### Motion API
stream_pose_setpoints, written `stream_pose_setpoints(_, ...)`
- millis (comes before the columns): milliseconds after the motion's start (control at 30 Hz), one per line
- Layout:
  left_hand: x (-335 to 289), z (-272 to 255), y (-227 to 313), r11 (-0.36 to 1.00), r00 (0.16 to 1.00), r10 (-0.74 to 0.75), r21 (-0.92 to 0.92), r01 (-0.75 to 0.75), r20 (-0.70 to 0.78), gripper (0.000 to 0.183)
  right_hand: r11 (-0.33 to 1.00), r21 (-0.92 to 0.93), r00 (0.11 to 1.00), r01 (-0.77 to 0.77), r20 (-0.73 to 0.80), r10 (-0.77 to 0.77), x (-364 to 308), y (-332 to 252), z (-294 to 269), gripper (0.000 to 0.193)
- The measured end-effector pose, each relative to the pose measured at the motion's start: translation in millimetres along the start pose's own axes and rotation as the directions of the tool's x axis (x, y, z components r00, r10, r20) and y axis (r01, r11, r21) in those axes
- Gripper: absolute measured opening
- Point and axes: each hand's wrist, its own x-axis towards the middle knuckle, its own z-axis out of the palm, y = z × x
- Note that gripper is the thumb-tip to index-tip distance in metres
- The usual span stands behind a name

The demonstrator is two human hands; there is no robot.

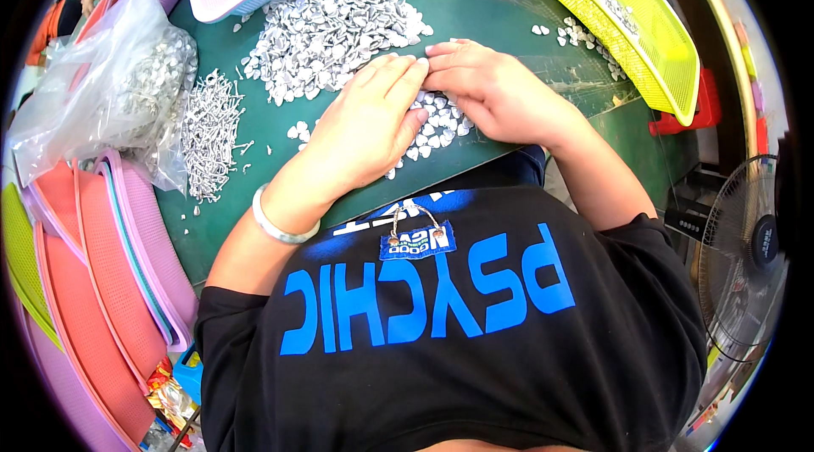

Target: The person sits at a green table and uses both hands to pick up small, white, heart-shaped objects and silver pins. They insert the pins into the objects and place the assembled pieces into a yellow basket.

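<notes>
Curving left hand (363, 128) and right hand (492, 86) together over small silver pieces (437, 128) near the front edge of the table (475, 7), probably keeping these apart from the big pile (331, 32), hiding any grip, cannot tell.

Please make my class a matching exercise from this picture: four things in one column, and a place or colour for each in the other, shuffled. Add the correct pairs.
Column one
1. Bracelet
2. Fan
3. Bag
4. Big heap

Column two
A. Clear, at the left of the picture
B. Silver, on the green table, just beyond the fingers of the left hand
C. Black, at the right of the picture
D. White, around the left wrist

Pairs
1-D
2-C
3-A
4-B
</notes>
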Motion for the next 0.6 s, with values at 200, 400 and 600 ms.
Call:
stream_pose_setpoints(200,3.6,-4.2,2.0,0.996,0.996,0.090,0.006,-0.091,0.024,0.034,0.969,-0.183,0.977,-0.163,-0.165,0.133,15.3,20.6,-4.4,0.019)
stream_pose_setpoints(400,10.7,-6.0,-2.9,0.999,0.993,0.052,0.005,-0.052,-0.109,0.022,0.962,-0.212,0.984,-0.174,-0.080,0.161,20.0,22.1,-7.6,0.021)
stream_pose_setpoints(600,38.5,-3.8,-7.8,0.960,0.971,-0.040,0.260,0.103,-0.237,0.017,0.971,-0.147,0.974,-0.188,-0.157,0.165,23.8,34.2,-8.9,0.014)
